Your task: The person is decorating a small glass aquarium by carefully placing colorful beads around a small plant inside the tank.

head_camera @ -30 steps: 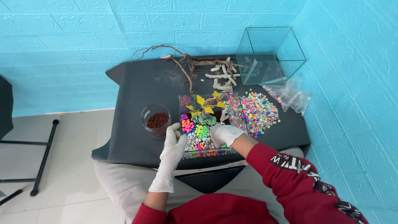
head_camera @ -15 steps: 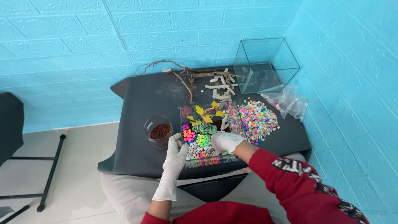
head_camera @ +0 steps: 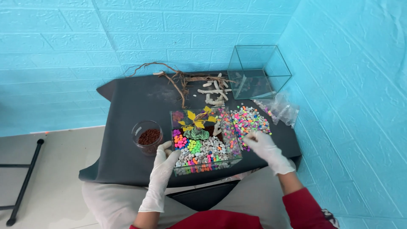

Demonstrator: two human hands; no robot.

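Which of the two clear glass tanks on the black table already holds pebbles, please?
The near glass tank by the left hand: coloured pebbles and a plant inside. The far corner tank looks empty.

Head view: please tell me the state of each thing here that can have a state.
Left hand: gloved, resting on the near tank's left corner.
Right hand: gloved, fingertips pinched over the loose pebbles.
Near tank: open on top, partly filled with pebbles and plants.
Far tank: upright, nearly empty.
Jar: open, holding brown grains.
Loose pebbles: spread on the cloth.
Bag: crumpled, lying flat.
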